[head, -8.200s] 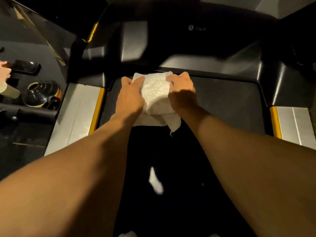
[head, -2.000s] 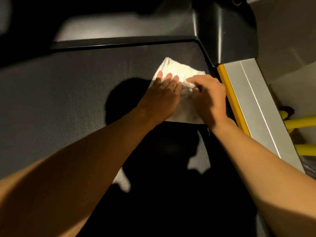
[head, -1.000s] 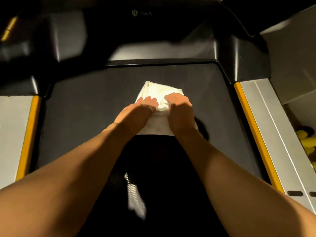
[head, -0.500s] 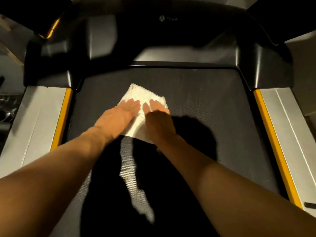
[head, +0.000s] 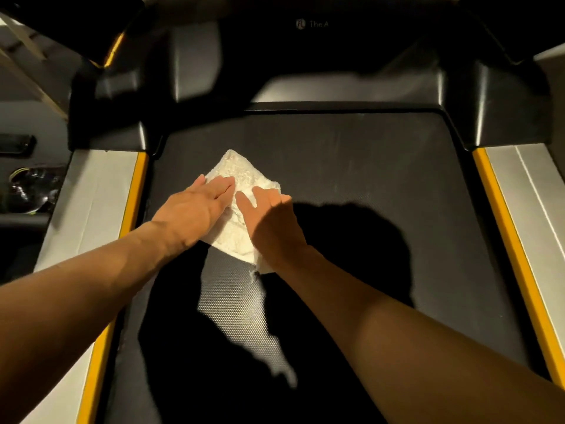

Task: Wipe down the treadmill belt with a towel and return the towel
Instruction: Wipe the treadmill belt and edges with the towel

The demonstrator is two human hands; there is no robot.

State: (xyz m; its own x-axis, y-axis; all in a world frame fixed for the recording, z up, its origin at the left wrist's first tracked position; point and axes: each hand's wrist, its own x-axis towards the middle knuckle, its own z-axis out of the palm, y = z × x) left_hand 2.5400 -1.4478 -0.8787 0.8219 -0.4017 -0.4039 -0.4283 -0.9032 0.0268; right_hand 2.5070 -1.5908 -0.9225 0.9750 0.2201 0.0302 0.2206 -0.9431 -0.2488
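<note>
From my feed I look down on the treadmill belt (head: 367, 166), dark and finely textured, running away from me toward the black hood (head: 305, 65) at the front of the machine. A small logo (head: 312, 24) sits on the hood; I can read only part of its lettering.

The white towel (head: 244, 179) lies folded on the belt, left of its middle. It is turned so that one corner points toward the hood and another trails back toward me beside the right wrist. Both hands are on it.

The left hand (head: 195, 209) lies palm down on the towel's left part, its fingers (head: 224, 186) straight and close together, pressing rather than grasping. The right hand (head: 272, 221) lies palm down on the towel's right part, its fingers (head: 246, 201) straight and a little spread. It grips nothing either and only presses the cloth against the belt. The two hands are just beside each other, with a strip of towel showing between them.

A silver left rail (head: 97, 191) and a silver right rail (head: 526, 185) flank the belt, each with a yellow strip (head: 136, 191) along its inner edge. A dark shadow (head: 351, 240) spreads over the belt to the right of the hands. Beyond the left rail are some dark shiny things (head: 30, 185) that I cannot make out.
</note>
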